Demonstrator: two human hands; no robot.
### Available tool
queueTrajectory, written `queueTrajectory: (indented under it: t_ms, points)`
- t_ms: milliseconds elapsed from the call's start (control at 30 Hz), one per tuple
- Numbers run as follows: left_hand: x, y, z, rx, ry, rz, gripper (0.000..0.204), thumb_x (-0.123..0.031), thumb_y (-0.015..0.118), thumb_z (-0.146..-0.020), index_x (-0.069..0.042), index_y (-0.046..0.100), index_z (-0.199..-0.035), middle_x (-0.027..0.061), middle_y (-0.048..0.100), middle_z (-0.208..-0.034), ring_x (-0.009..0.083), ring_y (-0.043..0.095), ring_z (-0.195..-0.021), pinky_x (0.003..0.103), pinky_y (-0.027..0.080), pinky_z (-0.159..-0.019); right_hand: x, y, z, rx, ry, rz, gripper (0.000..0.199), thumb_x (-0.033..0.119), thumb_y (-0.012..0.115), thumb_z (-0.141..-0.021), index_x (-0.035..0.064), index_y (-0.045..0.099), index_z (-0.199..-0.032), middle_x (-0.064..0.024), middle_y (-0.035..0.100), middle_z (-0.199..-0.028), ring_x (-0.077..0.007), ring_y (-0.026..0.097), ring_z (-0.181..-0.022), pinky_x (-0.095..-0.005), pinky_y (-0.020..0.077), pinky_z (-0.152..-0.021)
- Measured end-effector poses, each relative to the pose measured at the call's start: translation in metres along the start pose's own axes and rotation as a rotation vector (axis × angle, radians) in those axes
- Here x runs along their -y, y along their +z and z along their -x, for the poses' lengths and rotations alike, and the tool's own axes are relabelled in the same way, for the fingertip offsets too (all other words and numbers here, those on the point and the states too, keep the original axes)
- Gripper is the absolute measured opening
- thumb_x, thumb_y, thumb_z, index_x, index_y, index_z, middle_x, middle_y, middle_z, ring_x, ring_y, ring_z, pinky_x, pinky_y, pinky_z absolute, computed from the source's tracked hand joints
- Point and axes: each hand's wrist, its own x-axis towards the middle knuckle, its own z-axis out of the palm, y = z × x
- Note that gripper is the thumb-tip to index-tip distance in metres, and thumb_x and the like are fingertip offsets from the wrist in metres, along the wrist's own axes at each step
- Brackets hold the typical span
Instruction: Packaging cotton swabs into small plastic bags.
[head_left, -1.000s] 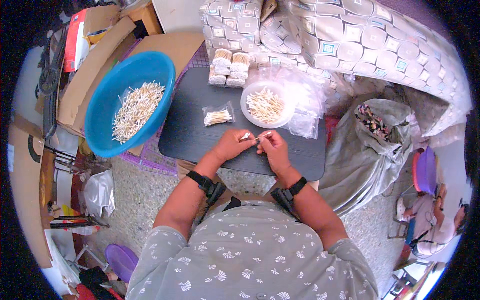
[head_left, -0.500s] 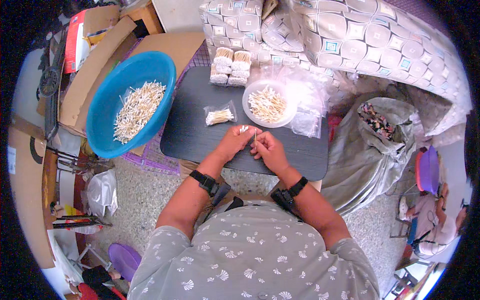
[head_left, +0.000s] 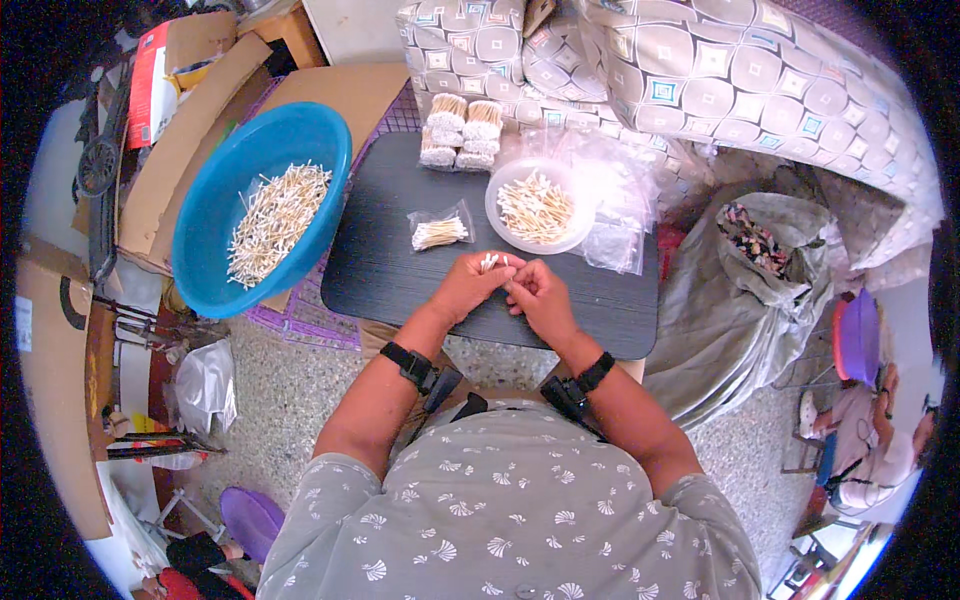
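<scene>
Over the near edge of the dark table, my left hand [head_left: 470, 288] is closed round a few cotton swabs [head_left: 490, 262], their white tips poking out above the fingers. My right hand [head_left: 541, 300] meets it, thumb and fingers pinched against the left fingertips. What the right fingers hold is hidden between the hands. Just beyond, a small clear bag of cotton swabs [head_left: 440, 234] lies on the table. A round whitish bowl [head_left: 494, 232] heaped with loose swabs stands beyond my right hand.
Stacked swab bundles [head_left: 462, 132] stand at the table's far edge. Clear plastic bags [head_left: 615, 205] lie right of the bowl. A large blue basin [head_left: 190, 235] with loose swabs leans at the left. A grey sack [head_left: 735, 320] sits at the right; another person [head_left: 870, 440] sits beyond it.
The swab that stood upright between my right fingers no longer shows there. My hands have come closer together, and white tips show farther right above my left fingers.
</scene>
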Motion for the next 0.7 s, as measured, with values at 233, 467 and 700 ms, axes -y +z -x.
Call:
queueTrajectory:
  t_ms: [233,467,700]
  points:
    - [0.000,-0.005,0.000,0.038,-0.119,-0.069,0.020,-0.021,0.055,-0.093,-0.004,0.066,-0.090,-0.0029,0.063,-0.077,0.0042,0.052,-0.066,0.020,0.041,-0.057,0.001,0.000,0.000,-0.054,0.017,0.024,0.018,0.007,0.066,-0.084,0.0038,0.049,-0.090,-0.0043,0.058,-0.077,-0.0096,0.057,-0.062,-0.0252,0.0504,-0.051]
    - [-0.004,-0.003,0.001,-0.004,-0.091,-0.130,0.028,-0.030,0.050,-0.096,-0.006,0.063,-0.089,-0.0035,0.057,-0.069,0.0046,0.046,-0.060,0.020,0.038,-0.054,0.007,-0.001,0.006,-0.089,-0.032,-0.032,0.020,0.004,0.065,-0.084,0.0034,0.049,-0.096,-0.0044,0.059,-0.079,-0.0108,0.059,-0.066,-0.0258,0.0520,-0.056]
    - [0.014,-0.009,-0.005,-0.111,0.028,0.228,0.030,-0.032,0.046,-0.099,-0.007,0.058,-0.089,-0.0030,0.052,-0.070,0.0065,0.046,-0.058,0.022,0.037,-0.052,0.004,-0.004,0.007,-0.024,-0.002,0.004,0.015,0.008,0.062,-0.087,0.0022,0.053,-0.098,-0.0056,0.060,-0.082,-0.0112,0.060,-0.072,-0.0260,0.0529,-0.060]
